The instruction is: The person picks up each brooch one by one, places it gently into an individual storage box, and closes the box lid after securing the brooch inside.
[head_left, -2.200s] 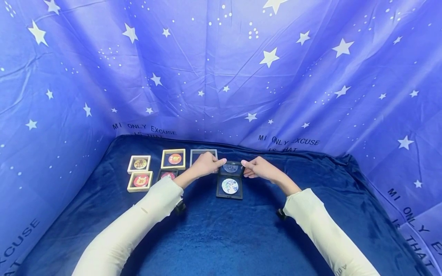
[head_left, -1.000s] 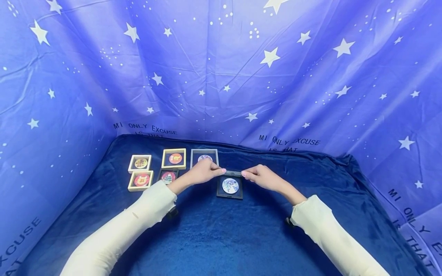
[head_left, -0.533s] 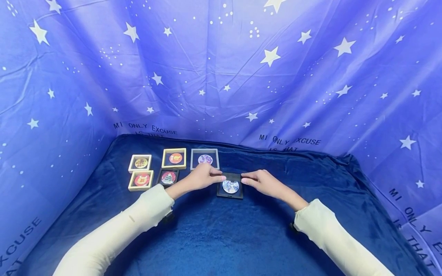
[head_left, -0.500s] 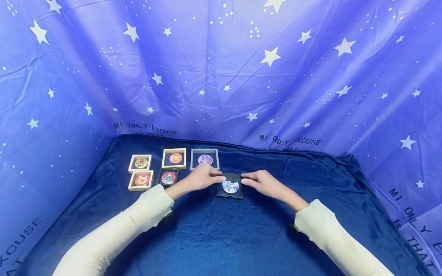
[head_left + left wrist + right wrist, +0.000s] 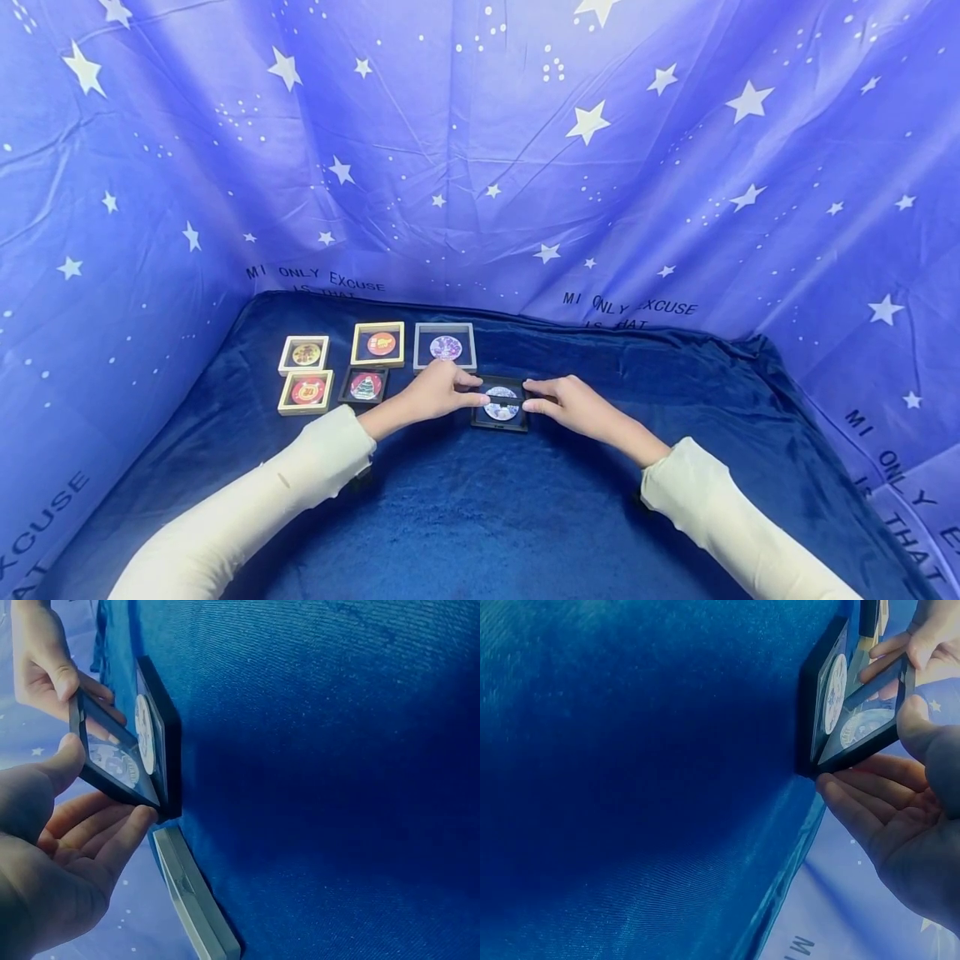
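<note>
A black square display case [image 5: 498, 427] with clear film windows lies on the blue cloth, its lid [image 5: 116, 789] tilted partway down over the base. Inside, a round blue-and-white badge [image 5: 145, 735] sits against the base; the lid's film shows its reflection. At the case's left side my left hand [image 5: 437, 392] holds the lid, thumb on its free edge and fingertips low by the hinge. My right hand [image 5: 576, 405] grips the opposite side the same way, as the right wrist view shows, thumb on the lid's edge and fingers near the hinge.
Left of the case, a grey-framed display case [image 5: 446, 369] with a purple badge stands behind my left hand. Farther left are a black case [image 5: 364, 387] with a tree badge and several cream or gold ones, including a gold-framed case [image 5: 378, 364]. A starry curtain [image 5: 480, 167] hangs behind.
The lid has swung from nearly upright down toward the base and me. Both hands have come lower and nearer with it, uncovering the grey-framed case's purple badge.
</note>
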Demonstrator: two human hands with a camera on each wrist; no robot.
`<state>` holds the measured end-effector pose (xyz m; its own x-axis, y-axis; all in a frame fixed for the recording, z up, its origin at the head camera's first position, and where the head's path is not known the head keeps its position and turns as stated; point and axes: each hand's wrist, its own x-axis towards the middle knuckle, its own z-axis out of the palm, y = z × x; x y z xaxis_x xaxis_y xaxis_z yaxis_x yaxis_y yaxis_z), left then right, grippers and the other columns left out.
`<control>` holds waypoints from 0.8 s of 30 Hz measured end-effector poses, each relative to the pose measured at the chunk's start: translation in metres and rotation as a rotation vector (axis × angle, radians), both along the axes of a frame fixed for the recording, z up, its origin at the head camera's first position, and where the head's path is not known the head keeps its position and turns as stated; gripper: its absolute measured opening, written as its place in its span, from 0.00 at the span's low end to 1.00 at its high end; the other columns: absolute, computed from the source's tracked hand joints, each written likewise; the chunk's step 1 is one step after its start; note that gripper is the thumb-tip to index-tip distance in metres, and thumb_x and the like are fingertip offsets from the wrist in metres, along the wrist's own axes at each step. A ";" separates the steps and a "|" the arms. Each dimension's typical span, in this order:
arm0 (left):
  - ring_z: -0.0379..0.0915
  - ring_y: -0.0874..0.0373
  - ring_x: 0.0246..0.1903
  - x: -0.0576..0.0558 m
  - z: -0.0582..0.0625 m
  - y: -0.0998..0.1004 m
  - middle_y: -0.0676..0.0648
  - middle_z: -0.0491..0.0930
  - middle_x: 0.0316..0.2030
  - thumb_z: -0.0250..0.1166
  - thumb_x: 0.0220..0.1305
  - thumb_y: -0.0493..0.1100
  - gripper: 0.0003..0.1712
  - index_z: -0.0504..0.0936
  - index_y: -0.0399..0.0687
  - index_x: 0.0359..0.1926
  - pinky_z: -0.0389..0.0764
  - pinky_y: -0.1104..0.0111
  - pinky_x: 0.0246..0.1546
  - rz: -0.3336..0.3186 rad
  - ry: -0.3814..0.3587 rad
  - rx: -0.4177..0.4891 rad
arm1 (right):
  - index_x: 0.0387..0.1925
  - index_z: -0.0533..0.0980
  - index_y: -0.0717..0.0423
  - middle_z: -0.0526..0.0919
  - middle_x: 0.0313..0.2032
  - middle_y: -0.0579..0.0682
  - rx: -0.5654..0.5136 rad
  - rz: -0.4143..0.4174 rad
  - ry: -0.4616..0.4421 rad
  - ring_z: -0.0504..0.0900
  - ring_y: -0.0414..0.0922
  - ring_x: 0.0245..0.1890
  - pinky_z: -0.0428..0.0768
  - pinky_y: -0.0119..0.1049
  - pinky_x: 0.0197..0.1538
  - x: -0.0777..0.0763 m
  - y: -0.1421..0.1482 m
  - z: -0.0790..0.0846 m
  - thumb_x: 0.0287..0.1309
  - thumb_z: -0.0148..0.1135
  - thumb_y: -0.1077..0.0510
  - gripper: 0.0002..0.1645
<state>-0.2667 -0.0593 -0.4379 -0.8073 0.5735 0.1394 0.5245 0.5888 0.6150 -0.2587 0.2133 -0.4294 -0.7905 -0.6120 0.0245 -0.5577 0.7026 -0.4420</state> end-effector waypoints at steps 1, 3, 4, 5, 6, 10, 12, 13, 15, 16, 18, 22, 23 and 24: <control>0.77 0.62 0.26 0.000 -0.001 0.000 0.39 0.86 0.51 0.72 0.64 0.50 0.24 0.86 0.37 0.53 0.74 0.73 0.33 -0.001 0.005 -0.004 | 0.62 0.76 0.67 0.81 0.60 0.63 0.003 0.004 0.004 0.83 0.42 0.40 0.80 0.41 0.45 0.000 0.000 0.000 0.69 0.62 0.48 0.31; 0.85 0.58 0.37 0.000 -0.002 0.000 0.40 0.87 0.50 0.73 0.63 0.50 0.24 0.87 0.37 0.52 0.80 0.69 0.38 -0.001 0.016 -0.006 | 0.61 0.77 0.67 0.81 0.60 0.63 0.006 0.010 0.009 0.85 0.45 0.48 0.82 0.43 0.48 0.000 -0.001 -0.001 0.69 0.63 0.47 0.31; 0.87 0.56 0.43 0.000 -0.003 0.000 0.41 0.87 0.49 0.73 0.62 0.50 0.24 0.87 0.38 0.52 0.82 0.68 0.41 0.000 0.024 -0.007 | 0.61 0.78 0.67 0.81 0.59 0.64 0.005 0.012 0.009 0.85 0.46 0.49 0.82 0.44 0.48 0.000 -0.001 -0.001 0.68 0.63 0.47 0.30; 0.87 0.55 0.47 0.000 -0.004 0.000 0.41 0.88 0.49 0.74 0.62 0.50 0.24 0.88 0.38 0.51 0.83 0.66 0.44 0.001 0.033 -0.009 | 0.60 0.78 0.67 0.82 0.59 0.64 0.006 0.017 0.017 0.85 0.47 0.50 0.82 0.44 0.48 0.001 -0.001 -0.001 0.68 0.64 0.47 0.30; 0.86 0.53 0.50 0.000 -0.004 0.000 0.41 0.88 0.48 0.75 0.61 0.51 0.24 0.88 0.38 0.51 0.84 0.64 0.46 0.003 0.040 -0.009 | 0.60 0.78 0.67 0.82 0.59 0.64 0.004 0.019 0.019 0.85 0.47 0.48 0.82 0.44 0.47 0.001 -0.002 0.000 0.67 0.65 0.48 0.30; 0.86 0.53 0.49 0.001 -0.007 0.000 0.43 0.89 0.46 0.77 0.57 0.51 0.24 0.89 0.40 0.49 0.85 0.62 0.47 0.015 0.068 -0.016 | 0.58 0.80 0.66 0.82 0.57 0.65 0.010 0.027 0.049 0.86 0.51 0.51 0.83 0.47 0.48 0.003 -0.003 0.000 0.65 0.67 0.48 0.29; 0.87 0.54 0.47 0.001 -0.008 0.000 0.43 0.89 0.45 0.78 0.56 0.52 0.24 0.89 0.41 0.49 0.85 0.63 0.45 0.022 0.075 -0.021 | 0.57 0.80 0.66 0.82 0.57 0.65 0.016 0.028 0.058 0.86 0.53 0.53 0.84 0.48 0.49 0.003 -0.003 0.000 0.63 0.68 0.48 0.30; 0.87 0.55 0.47 0.001 -0.008 0.000 0.43 0.89 0.45 0.78 0.55 0.52 0.24 0.90 0.41 0.48 0.85 0.63 0.45 0.025 0.075 -0.023 | 0.57 0.80 0.66 0.82 0.57 0.65 0.022 0.030 0.065 0.86 0.54 0.54 0.84 0.48 0.49 0.003 -0.003 -0.001 0.63 0.69 0.48 0.30; 0.87 0.56 0.46 0.002 -0.009 0.001 0.44 0.89 0.44 0.79 0.54 0.52 0.24 0.90 0.42 0.48 0.85 0.65 0.44 0.031 0.069 -0.023 | 0.57 0.81 0.66 0.82 0.58 0.64 0.032 0.031 0.072 0.86 0.54 0.54 0.84 0.48 0.49 0.003 -0.004 -0.001 0.62 0.69 0.48 0.30; 0.87 0.57 0.45 0.002 -0.009 0.001 0.44 0.89 0.44 0.79 0.54 0.52 0.24 0.90 0.42 0.48 0.84 0.65 0.43 0.033 0.065 -0.023 | 0.57 0.81 0.65 0.82 0.58 0.64 0.035 0.028 0.071 0.86 0.53 0.54 0.83 0.47 0.48 0.003 -0.004 -0.002 0.62 0.69 0.48 0.30; 0.86 0.58 0.43 0.002 -0.010 0.001 0.44 0.89 0.44 0.79 0.53 0.52 0.24 0.90 0.42 0.47 0.83 0.67 0.41 0.040 0.055 -0.017 | 0.57 0.81 0.65 0.82 0.58 0.64 0.044 0.028 0.081 0.86 0.51 0.52 0.83 0.45 0.46 0.003 -0.004 -0.003 0.61 0.70 0.47 0.31; 0.83 0.62 0.37 0.002 -0.012 0.001 0.44 0.89 0.44 0.80 0.51 0.52 0.25 0.90 0.43 0.47 0.80 0.71 0.38 0.050 0.040 -0.012 | 0.57 0.81 0.65 0.82 0.58 0.64 0.048 0.019 0.069 0.85 0.43 0.41 0.78 0.38 0.40 0.004 -0.005 -0.003 0.59 0.71 0.45 0.32; 0.82 0.63 0.34 0.002 -0.013 0.001 0.44 0.89 0.44 0.81 0.51 0.52 0.25 0.90 0.43 0.47 0.78 0.72 0.36 0.053 0.035 -0.009 | 0.57 0.81 0.65 0.82 0.58 0.64 0.050 0.019 0.066 0.83 0.42 0.38 0.77 0.37 0.39 0.004 -0.006 -0.003 0.59 0.71 0.45 0.33; 0.80 0.64 0.31 0.002 -0.013 0.001 0.44 0.89 0.44 0.81 0.51 0.52 0.25 0.90 0.43 0.47 0.77 0.73 0.35 0.056 0.031 -0.006 | 0.57 0.81 0.65 0.82 0.58 0.64 0.055 0.018 0.067 0.82 0.41 0.36 0.76 0.36 0.38 0.004 -0.006 -0.003 0.59 0.71 0.44 0.33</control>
